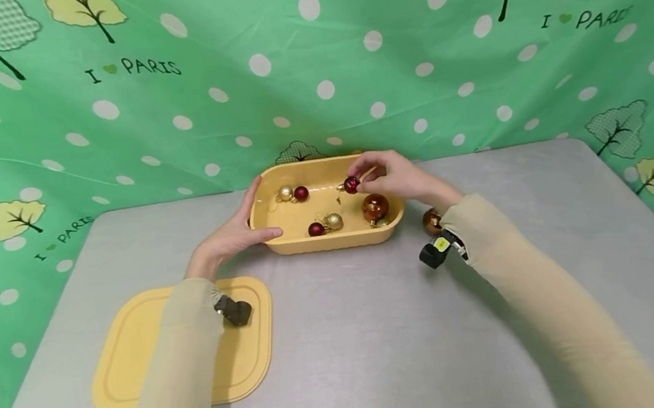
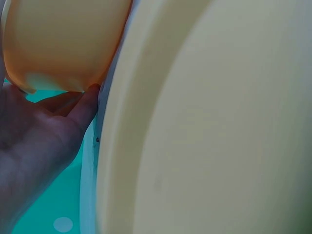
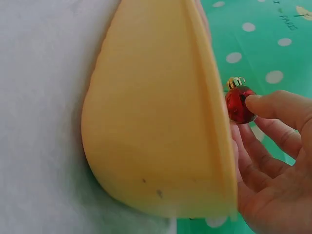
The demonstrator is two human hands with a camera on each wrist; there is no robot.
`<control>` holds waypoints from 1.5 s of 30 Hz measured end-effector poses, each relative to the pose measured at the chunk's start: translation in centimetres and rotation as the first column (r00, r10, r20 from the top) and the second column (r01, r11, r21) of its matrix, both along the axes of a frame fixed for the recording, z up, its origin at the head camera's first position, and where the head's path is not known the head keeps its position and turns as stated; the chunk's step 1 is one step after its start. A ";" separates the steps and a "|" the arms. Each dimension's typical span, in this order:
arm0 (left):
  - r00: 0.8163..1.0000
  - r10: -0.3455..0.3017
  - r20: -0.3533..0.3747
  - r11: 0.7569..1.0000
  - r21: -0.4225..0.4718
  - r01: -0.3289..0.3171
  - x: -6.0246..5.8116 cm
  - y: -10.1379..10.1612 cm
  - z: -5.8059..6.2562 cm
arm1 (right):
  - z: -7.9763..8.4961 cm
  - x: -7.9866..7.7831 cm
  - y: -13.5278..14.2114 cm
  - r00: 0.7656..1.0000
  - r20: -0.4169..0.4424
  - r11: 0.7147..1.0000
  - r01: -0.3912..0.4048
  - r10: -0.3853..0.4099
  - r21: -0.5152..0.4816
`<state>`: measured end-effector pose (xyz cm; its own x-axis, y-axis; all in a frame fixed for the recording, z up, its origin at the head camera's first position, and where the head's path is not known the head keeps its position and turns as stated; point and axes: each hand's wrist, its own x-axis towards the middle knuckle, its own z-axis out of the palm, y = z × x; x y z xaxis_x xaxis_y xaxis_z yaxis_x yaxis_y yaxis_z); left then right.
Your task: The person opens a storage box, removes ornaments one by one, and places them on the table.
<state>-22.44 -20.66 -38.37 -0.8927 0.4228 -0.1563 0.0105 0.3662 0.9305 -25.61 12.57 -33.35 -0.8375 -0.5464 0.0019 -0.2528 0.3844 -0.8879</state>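
A yellow plastic box (image 1: 332, 242) stands at the back middle of the table. My left hand (image 1: 231, 237) holds its left end, thumb along the front rim and fingers at the back left. Over the right half of the box, my right hand (image 1: 393, 174) pinches a shiny red Christmas bauble (image 3: 240, 104) by its round body, gold cap pointing away from the fingers. Inside lie two dark red baubles (image 1: 301, 194), a pale gold one (image 1: 285, 193), a glittery gold one (image 1: 334, 221) and a larger copper one (image 1: 374, 207). Another small gold piece is partly hidden below it.
Another copper bauble (image 1: 431, 221) sits on the table right of the box, partly covered by the right wrist. The yellow lid (image 1: 253, 351) lies flat at the front left, under the left forearm. A green patterned cloth (image 1: 286, 85) hangs behind the table.
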 end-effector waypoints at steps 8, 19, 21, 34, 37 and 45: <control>1.000 0.003 -0.009 1.000 -0.022 -0.004 0.1 -0.2 0.0 | 0.4 0.9 1.8 0.998 0.055 0.993 0.023 -0.017 -0.113; 1.000 -0.003 -0.017 1.000 -0.022 0.003 0.3 0.0 0.2 | 1.0 2.5 4.4 0.998 0.039 0.985 0.057 -0.051 -0.164; 1.000 0.000 -0.015 1.000 -0.027 0.000 0.2 -0.1 0.1 | 1.0 2.7 4.9 0.998 0.032 0.985 0.062 -0.057 -0.161; 1.000 -0.009 -0.022 1.000 -0.024 0.008 0.2 -0.1 0.0 | 0.2 3.8 8.1 0.997 -0.032 0.983 0.067 -0.074 -0.173; 1.000 -0.009 -0.025 1.000 -0.023 0.008 0.1 -0.2 -0.1 | -0.2 3.9 8.7 0.995 -0.020 0.980 0.095 -0.100 -0.176; 1.000 -0.005 -0.019 1.000 -0.005 0.005 0.0 -0.1 -0.2 | -0.9 4.7 10.4 0.981 0.040 0.969 0.191 -0.187 -0.158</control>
